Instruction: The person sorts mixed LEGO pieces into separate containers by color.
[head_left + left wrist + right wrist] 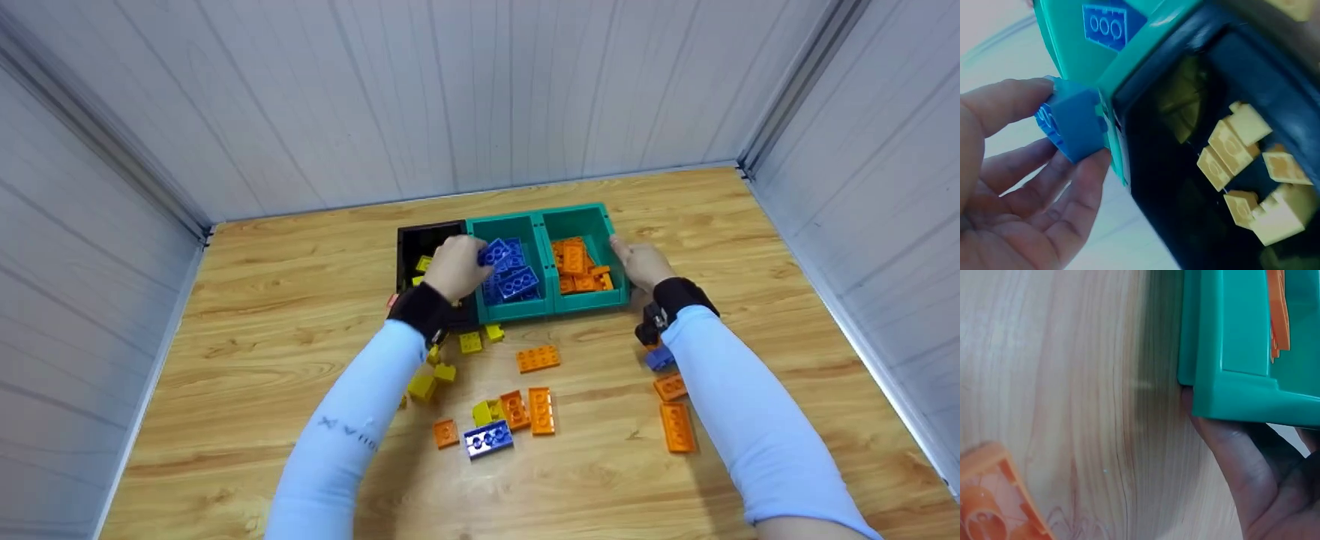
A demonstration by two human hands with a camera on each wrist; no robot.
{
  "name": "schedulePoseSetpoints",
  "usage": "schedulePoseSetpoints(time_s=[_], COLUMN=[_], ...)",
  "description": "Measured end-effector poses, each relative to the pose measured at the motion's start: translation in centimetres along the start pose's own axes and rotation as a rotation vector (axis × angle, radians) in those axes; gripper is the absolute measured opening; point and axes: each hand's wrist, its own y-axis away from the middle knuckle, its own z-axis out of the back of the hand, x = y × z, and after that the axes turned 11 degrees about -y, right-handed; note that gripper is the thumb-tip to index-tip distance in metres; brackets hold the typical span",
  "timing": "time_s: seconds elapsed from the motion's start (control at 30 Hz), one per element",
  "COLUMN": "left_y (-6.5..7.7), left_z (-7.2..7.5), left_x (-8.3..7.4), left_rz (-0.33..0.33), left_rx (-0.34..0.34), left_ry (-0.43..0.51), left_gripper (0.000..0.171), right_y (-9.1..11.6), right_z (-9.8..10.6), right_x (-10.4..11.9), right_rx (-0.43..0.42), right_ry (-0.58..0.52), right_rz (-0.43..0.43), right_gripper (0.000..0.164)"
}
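My left hand pinches a blue toy brick between thumb and fingers, by the wall between the black bin and the left green bin. Several blue bricks lie in that green bin. The black bin, partly hidden by the hand in the head view, contains several yellow bricks. At the outer side of the right green bin, my right hand holds its wall, the thumb reaching round the lower corner in the right wrist view. Orange bricks are heaped inside.
In front of the bins lie loose orange bricks, yellow bricks and a blue brick. Beside the right forearm are more orange bricks and another blue brick. White panel walls enclose the wooden table.
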Motion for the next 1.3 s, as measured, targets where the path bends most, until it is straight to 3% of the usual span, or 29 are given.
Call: schedulePoseSetpoints(time_s=[0.1, 0.3, 0.5, 0.57, 0.63, 0.73, 0.9, 1.2, 1.3], left_y=[-1.4, -3.0, -3.4, -3.2, -2.9, -2.1, 0.1, 5.4, 7.6], left_z=[-0.5, -1.7, -2.4, -2.4, -2.1, -1.5, -0.5, -0.4, -0.3], left_x=[-0.3, -0.6, -0.3, -0.2, -0.1, 0.0, 0.2, 1.9, 3.0], left_rz=[0.008, 0.014, 0.027, 0.022, 0.012, -0.003, -0.036, -0.161, -0.154], left_rx=[0.001, 0.0, -0.008, -0.008, -0.004, -0.003, 0.007, -0.012, -0.006], left_ry=[0.002, -0.033, -0.093, -0.087, -0.062, -0.006, 0.057, 0.005, 0.009], left_gripper=[0.012, 0.034, 0.028, 0.015, 0.018, 0.032, 0.03, 0.01, 0.008], right_y=[-0.1, -0.2, -0.2, -0.2, -0.2, 0.0, 0.4, 1.1, 1.2], right_z=[-0.2, -0.6, -0.9, -0.9, -0.9, -0.8, -0.6, -0.5, -0.4], right_x=[0.0, 0.2, 0.6, 0.7, 0.8, 1.0, 1.5, 2.0, 1.9], right_rx=[0.007, 0.008, 0.029, 0.036, 0.03, 0.015, -0.006, -0.009, -0.012], right_ry=[-0.025, -0.046, -0.051, -0.047, -0.043, -0.042, -0.012, -0.023, -0.004], right_rz=[-0.013, -0.026, -0.025, -0.024, -0.025, -0.023, -0.012, -0.016, 0.0], right_gripper=[0.059, 0.061, 0.065, 0.064, 0.063, 0.06, 0.064, 0.059, 0.058])
